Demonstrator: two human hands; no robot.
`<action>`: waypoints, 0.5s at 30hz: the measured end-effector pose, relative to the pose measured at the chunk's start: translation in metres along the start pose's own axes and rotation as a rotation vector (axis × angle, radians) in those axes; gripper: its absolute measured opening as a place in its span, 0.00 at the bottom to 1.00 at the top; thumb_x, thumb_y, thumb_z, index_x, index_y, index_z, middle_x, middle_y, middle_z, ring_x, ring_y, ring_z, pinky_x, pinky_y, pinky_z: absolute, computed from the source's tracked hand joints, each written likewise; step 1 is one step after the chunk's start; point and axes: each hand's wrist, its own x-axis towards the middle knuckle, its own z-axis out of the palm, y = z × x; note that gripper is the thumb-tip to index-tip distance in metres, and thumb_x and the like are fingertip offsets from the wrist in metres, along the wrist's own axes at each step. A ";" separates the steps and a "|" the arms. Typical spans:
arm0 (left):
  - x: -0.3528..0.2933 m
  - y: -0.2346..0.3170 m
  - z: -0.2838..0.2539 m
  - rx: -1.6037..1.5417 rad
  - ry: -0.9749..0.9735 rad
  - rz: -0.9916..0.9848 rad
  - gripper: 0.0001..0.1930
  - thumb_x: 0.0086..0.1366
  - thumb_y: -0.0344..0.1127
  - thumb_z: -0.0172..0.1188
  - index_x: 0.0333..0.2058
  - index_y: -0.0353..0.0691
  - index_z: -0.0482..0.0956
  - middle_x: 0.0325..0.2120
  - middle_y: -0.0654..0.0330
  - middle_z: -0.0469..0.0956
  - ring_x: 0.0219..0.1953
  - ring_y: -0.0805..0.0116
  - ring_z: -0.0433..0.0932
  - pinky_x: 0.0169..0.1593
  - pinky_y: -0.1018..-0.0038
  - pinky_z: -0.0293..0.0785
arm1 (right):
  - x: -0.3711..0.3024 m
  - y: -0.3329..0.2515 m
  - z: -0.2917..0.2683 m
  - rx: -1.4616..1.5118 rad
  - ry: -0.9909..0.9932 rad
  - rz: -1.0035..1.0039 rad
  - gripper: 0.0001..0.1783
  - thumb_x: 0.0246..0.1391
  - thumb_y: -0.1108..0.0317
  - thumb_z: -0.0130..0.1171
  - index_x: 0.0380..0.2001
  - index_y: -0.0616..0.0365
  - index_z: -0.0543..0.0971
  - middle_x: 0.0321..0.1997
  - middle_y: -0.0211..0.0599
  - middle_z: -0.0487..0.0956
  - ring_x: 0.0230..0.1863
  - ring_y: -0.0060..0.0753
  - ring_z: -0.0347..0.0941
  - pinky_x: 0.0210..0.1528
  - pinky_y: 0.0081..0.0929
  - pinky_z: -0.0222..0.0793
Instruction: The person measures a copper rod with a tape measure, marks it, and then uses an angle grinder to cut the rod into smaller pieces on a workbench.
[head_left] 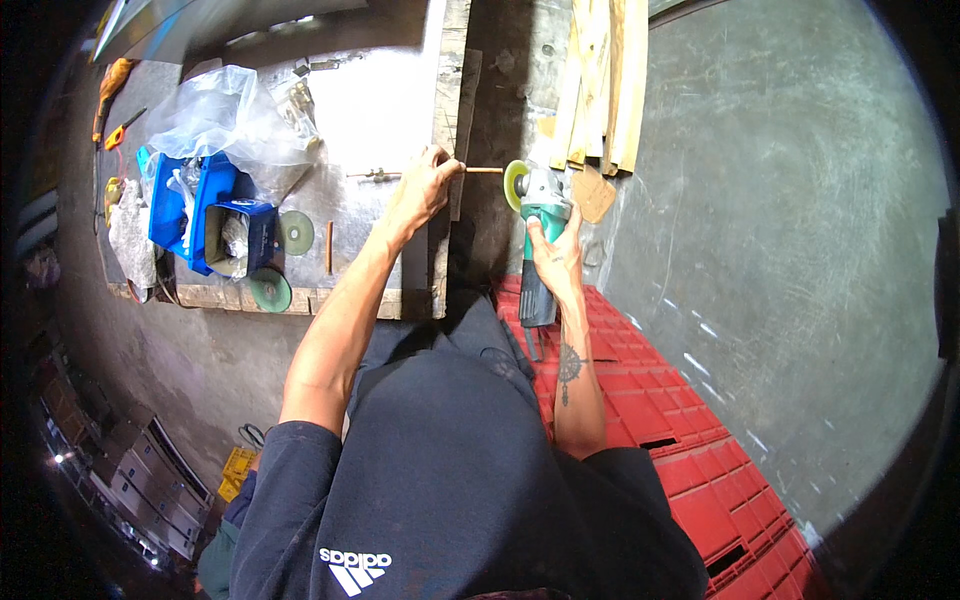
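Observation:
My left hand [432, 180] is closed at the right edge of the workbench, pinching a thin brass-coloured rod [484, 170]. The rod runs sideways through its fingers, and its left part reaches over the bench top. My right hand [558, 248] wraps round a green and black angle grinder [538, 292], held upright beyond the bench's edge. At the grinder's head, a yellowish-green disc [515, 186] faces the rod's right end, very close to it. Whether they touch I cannot tell, nor whether the disc spins.
Blue bins [192, 215], a clear plastic bag [228, 115], loose green discs [297, 232] and a copper-coloured strip [329, 247] lie on the metal-topped workbench [372, 270]. Orange tools [113, 85] are at far left. Wooden planks [606, 80] lie ahead right; red plastic panels [680, 430] are beside me.

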 end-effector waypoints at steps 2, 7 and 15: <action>-0.001 -0.002 0.003 0.010 0.016 0.012 0.17 0.63 0.18 0.60 0.48 0.42 0.84 0.42 0.49 0.76 0.47 0.48 0.77 0.51 0.59 0.77 | -0.001 -0.016 -0.005 -0.018 -0.025 0.056 0.52 0.63 0.50 0.64 0.76 0.59 0.45 0.48 0.70 0.82 0.48 0.66 0.83 0.51 0.52 0.77; 0.000 -0.002 0.004 0.060 0.023 0.040 0.14 0.65 0.20 0.59 0.47 0.41 0.84 0.42 0.49 0.77 0.47 0.48 0.76 0.51 0.57 0.78 | -0.001 -0.027 -0.004 -0.030 -0.060 0.116 0.50 0.63 0.51 0.61 0.75 0.56 0.44 0.43 0.75 0.82 0.46 0.77 0.81 0.49 0.59 0.77; 0.002 -0.003 0.005 -0.039 0.022 -0.023 0.13 0.66 0.20 0.59 0.46 0.40 0.85 0.40 0.49 0.77 0.45 0.49 0.78 0.48 0.58 0.78 | -0.005 -0.029 -0.003 -0.086 -0.059 0.107 0.51 0.62 0.53 0.62 0.75 0.56 0.43 0.41 0.77 0.81 0.46 0.78 0.81 0.49 0.61 0.76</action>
